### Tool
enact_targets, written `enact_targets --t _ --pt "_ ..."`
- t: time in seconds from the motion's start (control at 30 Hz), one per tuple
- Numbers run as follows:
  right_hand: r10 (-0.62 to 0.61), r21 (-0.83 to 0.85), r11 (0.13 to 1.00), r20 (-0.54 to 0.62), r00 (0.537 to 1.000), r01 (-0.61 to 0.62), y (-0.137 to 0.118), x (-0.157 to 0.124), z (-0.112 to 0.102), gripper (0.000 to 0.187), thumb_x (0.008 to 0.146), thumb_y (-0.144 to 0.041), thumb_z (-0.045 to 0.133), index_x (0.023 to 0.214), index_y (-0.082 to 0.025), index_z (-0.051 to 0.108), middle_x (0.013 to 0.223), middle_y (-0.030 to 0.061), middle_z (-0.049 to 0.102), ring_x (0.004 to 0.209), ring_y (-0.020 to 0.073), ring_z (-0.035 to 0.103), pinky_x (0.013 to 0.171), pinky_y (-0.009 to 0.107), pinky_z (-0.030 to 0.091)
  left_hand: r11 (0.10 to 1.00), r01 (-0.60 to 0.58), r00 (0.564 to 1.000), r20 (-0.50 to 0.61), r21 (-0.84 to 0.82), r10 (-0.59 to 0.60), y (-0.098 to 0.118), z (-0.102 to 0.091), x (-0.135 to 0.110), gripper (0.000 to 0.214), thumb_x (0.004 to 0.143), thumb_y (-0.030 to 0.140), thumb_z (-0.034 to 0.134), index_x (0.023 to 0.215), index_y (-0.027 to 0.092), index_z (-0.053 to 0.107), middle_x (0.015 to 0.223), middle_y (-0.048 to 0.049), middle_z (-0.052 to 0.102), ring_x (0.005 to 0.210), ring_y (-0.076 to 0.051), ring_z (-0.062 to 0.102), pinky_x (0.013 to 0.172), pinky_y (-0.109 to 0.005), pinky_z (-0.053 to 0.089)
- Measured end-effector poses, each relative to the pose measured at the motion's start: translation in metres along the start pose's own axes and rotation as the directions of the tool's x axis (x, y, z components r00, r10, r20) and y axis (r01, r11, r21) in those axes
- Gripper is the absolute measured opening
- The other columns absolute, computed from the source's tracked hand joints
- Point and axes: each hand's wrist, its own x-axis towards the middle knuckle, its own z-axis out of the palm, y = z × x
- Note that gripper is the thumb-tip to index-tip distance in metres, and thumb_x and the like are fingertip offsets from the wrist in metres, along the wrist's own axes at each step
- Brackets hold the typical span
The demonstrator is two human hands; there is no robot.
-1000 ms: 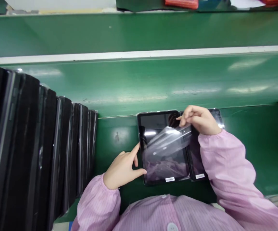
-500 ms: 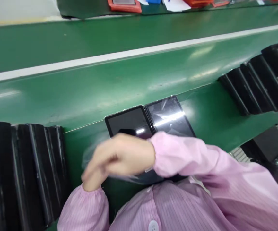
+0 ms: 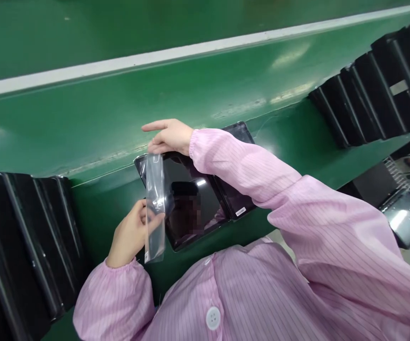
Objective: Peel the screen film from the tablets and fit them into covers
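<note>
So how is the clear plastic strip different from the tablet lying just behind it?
You can see through the clear plastic strip, but the tablet is dark. The strip looks long and narrow; the tablet looks much wider. The strip is held up by the right hand, while the tablet lies on the green bench. Both are shiny and catch the light.

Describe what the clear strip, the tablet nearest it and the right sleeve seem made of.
Clear strip: glossy, thin plastic film, probably; the left hand partly shows through it.
Tablet: smooth, shiny front, likely glass, possibly plastic; it mirrors a bright light.
Right sleeve: matte striped cloth, fibre unclear; folds and wrist gathers show.
</note>
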Motion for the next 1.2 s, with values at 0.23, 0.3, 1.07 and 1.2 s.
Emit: enact_targets --t 0.23,0.3,1.07,1.2 --pt "-0.124 -0.227 0.971 -0.187 0.975 0.080 -0.056 -0.035 -0.062 0.032 0.092 -0.006 0.044 0.122 -0.010 0.057 0.089 -0.0011 0.069 0.083 0.0135 0.073 0.083 0.035 0.058 1.000 -0.007 1.000 -0.006 0.021 0.007 0.004 0.000 -0.005 0.056 0.080 0.058 0.058 0.122 0.022 0.050 0.077 0.0022 0.062 0.067 -0.017 0.058 0.067 -0.030 0.048" --pt "-0.224 -0.383 0.916 -0.238 0.945 0.121 -0.052 -0.048 -0.099 0.036 0.094 -0.006 0.033 0.118 -0.007 0.059 0.088 -0.0002 0.069 0.085 0.0135 0.072 0.084 0.041 0.055 0.998 -0.003 0.999 -0.052 0.066 0.006 0.011 0.002 -0.008 0.072 0.080 0.057 0.058 0.140 0.023 0.037 0.092 -0.0010 0.064 0.073 -0.019 0.060 0.070 -0.034 0.051" --pt "-0.598 -0.848 0.454 -0.062 0.799 0.274 0.028 -0.115 -0.210 0.005 0.082 -0.022 0.064 0.081 -0.022 0.069 0.110 0.0085 0.071 0.115 0.0292 0.061 0.105 0.051 0.044 0.798 -0.394 0.909 0.068 0.457 0.411 0.155 0.028 0.116 0.072 0.085 0.036 0.048 0.148 0.004 0.034 0.154 -0.0201 0.040 0.145 -0.031 0.032 0.122 -0.053 0.014" --pt "-0.340 -0.775 0.585 0.032 0.940 0.238 0.005 -0.172 -0.192 0.009 0.091 -0.023 0.056 0.092 -0.024 0.065 0.100 0.0052 0.075 0.101 0.0250 0.070 0.088 0.041 0.054 0.829 -0.416 0.903 0.066 0.374 0.424 0.144 0.019 0.109 0.072 0.084 0.040 0.051 0.149 0.013 0.035 0.153 -0.0145 0.042 0.144 -0.029 0.034 0.120 -0.050 0.020"
